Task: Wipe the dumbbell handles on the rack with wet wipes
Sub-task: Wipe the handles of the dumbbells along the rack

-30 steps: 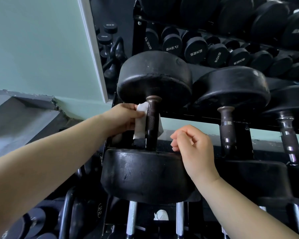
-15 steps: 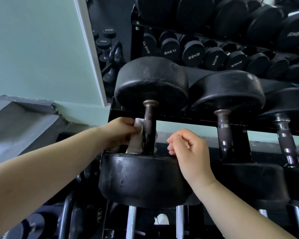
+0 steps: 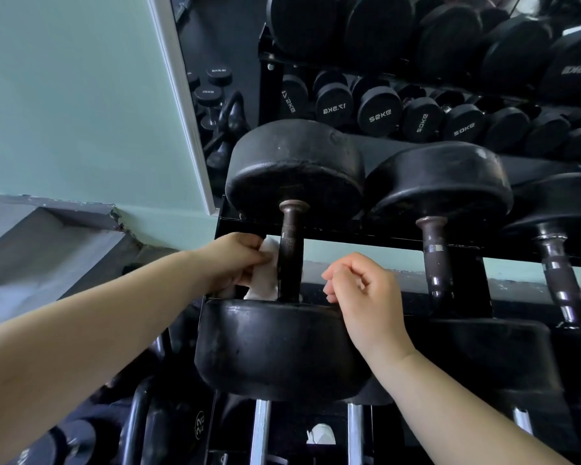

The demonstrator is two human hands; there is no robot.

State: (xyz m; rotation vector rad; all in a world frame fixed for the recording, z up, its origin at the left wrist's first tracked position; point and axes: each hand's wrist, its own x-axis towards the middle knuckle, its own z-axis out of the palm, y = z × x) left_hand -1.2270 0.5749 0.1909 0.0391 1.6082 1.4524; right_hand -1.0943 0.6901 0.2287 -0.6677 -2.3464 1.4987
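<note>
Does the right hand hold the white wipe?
No, the left hand grips the wipe beside the handle; the right hand is empty.

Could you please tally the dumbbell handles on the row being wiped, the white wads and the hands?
Dumbbell handles: 3 (left handle, middle handle, right handle)
White wads: 2 (held wipe, lower wad)
Hands: 2 (left hand, right hand)
Total: 7
</note>
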